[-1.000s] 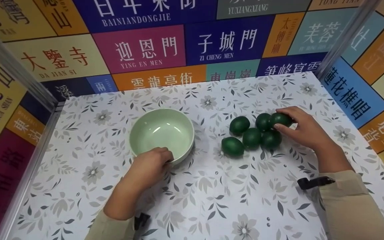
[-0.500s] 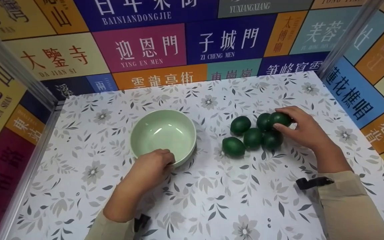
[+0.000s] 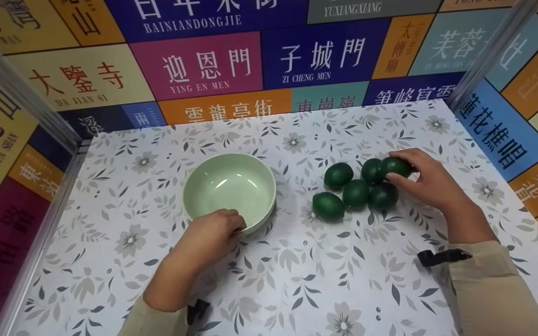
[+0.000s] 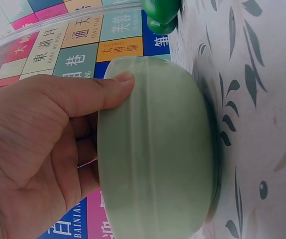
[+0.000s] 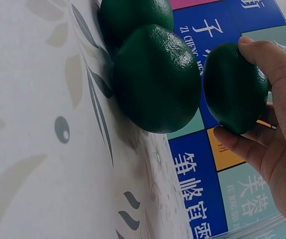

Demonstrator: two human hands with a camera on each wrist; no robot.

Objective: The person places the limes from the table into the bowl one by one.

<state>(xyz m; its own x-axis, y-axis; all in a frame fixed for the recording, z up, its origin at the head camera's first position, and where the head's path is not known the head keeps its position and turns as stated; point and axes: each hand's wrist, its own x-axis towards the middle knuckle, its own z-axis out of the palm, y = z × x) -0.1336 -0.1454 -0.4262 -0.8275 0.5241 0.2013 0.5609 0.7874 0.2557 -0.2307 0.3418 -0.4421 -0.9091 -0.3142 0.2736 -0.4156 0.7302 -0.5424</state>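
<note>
Two grips, unchanged vs. 1 s ago; I judge work paused. L hand (image 3: 213,237) pinches bowl (image 4: 167,149); R hand (image 3: 433,185) holds green fruit (image 5: 235,89), 5 loose fruits (image 3: 356,194) to its L.

Six green fruits (image 3: 356,194): one in the right hand (image 3: 427,181), five (loosely bunched) beside that grip; one bowl (image 3: 231,186), at the left hand (image 3: 214,239).

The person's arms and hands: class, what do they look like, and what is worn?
The left sleeve and right sleeve are plain beige. A left black fitting and right black fitting jut inward near the sleeve ends. The left hand and right hand wear no gloves.
</note>
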